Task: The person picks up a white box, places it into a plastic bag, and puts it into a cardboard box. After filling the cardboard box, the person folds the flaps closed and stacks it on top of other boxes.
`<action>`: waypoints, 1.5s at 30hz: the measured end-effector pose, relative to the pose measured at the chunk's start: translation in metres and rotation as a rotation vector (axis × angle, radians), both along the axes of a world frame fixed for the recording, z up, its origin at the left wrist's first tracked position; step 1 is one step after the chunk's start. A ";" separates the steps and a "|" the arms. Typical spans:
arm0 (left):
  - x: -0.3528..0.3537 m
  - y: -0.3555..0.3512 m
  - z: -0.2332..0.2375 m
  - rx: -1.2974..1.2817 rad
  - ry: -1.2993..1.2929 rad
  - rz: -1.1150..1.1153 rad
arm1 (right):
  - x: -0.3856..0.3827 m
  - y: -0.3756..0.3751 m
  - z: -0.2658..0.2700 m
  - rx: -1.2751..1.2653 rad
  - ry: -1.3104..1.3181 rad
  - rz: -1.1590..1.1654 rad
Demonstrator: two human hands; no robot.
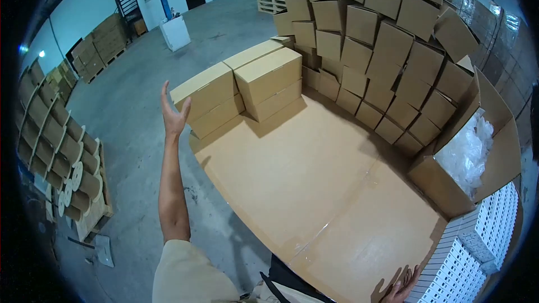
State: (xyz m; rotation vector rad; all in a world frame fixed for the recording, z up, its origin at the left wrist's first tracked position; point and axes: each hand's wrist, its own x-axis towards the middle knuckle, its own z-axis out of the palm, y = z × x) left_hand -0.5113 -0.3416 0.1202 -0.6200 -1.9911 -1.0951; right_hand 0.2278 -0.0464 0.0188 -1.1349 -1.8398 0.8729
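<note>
My left hand [174, 113] is raised in the air with fingers spread, holding nothing, just left of a closed cardboard box [208, 98] at the far end of a large cardboard sheet [314, 191]. My right hand [400, 290] rests with fingers apart on the sheet's near edge, beside a white slotted tray [477, 252]. A second closed box [268, 81] sits next to the first.
An open box [449, 182] with clear plastic bags [469, 151] stands at the right. A tall leaning stack of small cartons [382, 50] lines the far side. Cardboard spools on a pallet [56, 146] stand at the left on the concrete floor.
</note>
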 end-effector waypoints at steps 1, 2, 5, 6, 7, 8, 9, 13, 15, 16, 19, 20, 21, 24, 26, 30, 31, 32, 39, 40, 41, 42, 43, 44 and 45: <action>0.007 0.008 0.011 -0.031 0.040 0.014 | 0.000 0.000 0.001 0.010 -0.010 0.001; 0.013 0.019 0.022 -0.060 0.082 0.023 | 0.000 0.000 0.003 0.000 -0.012 -0.001; 0.037 0.062 0.054 -0.154 0.181 -0.047 | -0.001 -0.003 0.006 -0.022 0.007 -0.022; 0.046 0.078 0.063 -0.187 0.209 -0.086 | -0.004 -0.004 0.008 -0.024 0.025 -0.031; 0.055 0.096 0.072 -0.202 0.229 -0.145 | -0.006 -0.004 0.010 -0.025 0.043 -0.040; 0.064 0.114 0.080 -0.217 0.250 -0.203 | -0.006 -0.005 0.010 -0.025 0.061 -0.047; 0.074 0.131 0.088 -0.233 0.272 -0.260 | -0.004 -0.006 0.005 -0.085 0.127 -0.055; 0.111 0.202 0.112 -0.273 0.430 -0.468 | -0.003 0.000 0.009 0.080 -0.123 -0.052; 0.130 0.237 0.125 -0.283 0.483 -0.593 | -0.004 -0.002 0.013 0.065 -0.107 -0.059; 0.141 0.254 0.134 -0.286 0.510 -0.650 | -0.004 -0.002 0.014 0.063 -0.099 -0.059; 0.183 0.307 0.168 -0.274 0.592 -0.763 | 0.004 -0.005 0.005 0.188 -0.271 -0.020; 0.193 0.325 0.179 -0.272 0.637 -0.785 | 0.007 -0.004 0.001 0.233 -0.357 0.006; 0.203 0.344 0.191 -0.282 0.635 -0.831 | 0.006 -0.002 0.003 0.402 -0.439 0.015; 0.239 0.401 0.226 -0.298 0.618 -0.883 | 0.008 0.004 0.014 0.690 -0.578 0.013; 0.260 0.441 0.250 -0.321 0.658 -0.871 | 0.005 0.003 0.026 0.600 -0.495 -0.017; 0.306 0.524 0.285 -0.373 0.682 -0.700 | -0.001 0.001 0.032 0.530 -0.400 -0.053; 0.318 0.541 0.291 -0.450 0.658 -0.597 | 0.001 0.002 0.025 0.607 -0.442 -0.051; 0.329 0.556 0.297 -0.523 0.630 -0.489 | 0.004 0.004 0.020 0.687 -0.486 -0.047; 0.348 0.598 0.352 -1.008 0.170 -0.237 | 0.009 -0.002 0.005 0.264 -0.144 -0.078; 0.341 0.603 0.353 -1.031 0.131 -0.240 | 0.010 -0.003 0.003 0.200 -0.105 -0.074; 0.334 0.608 0.352 -1.016 0.110 -0.269 | 0.011 -0.003 0.002 0.134 -0.066 -0.069; 0.329 0.611 0.351 -0.990 0.100 -0.298 | 0.011 -0.004 0.001 0.089 -0.027 -0.082; 0.324 0.615 0.351 -0.963 0.092 -0.326 | 0.010 -0.004 0.000 0.044 0.013 -0.095; 0.320 0.619 0.350 -0.937 0.084 -0.355 | 0.010 -0.004 -0.001 -0.001 0.052 -0.108; 0.321 0.619 0.350 -0.894 0.083 -0.358 | 0.010 -0.004 0.002 0.008 0.029 -0.110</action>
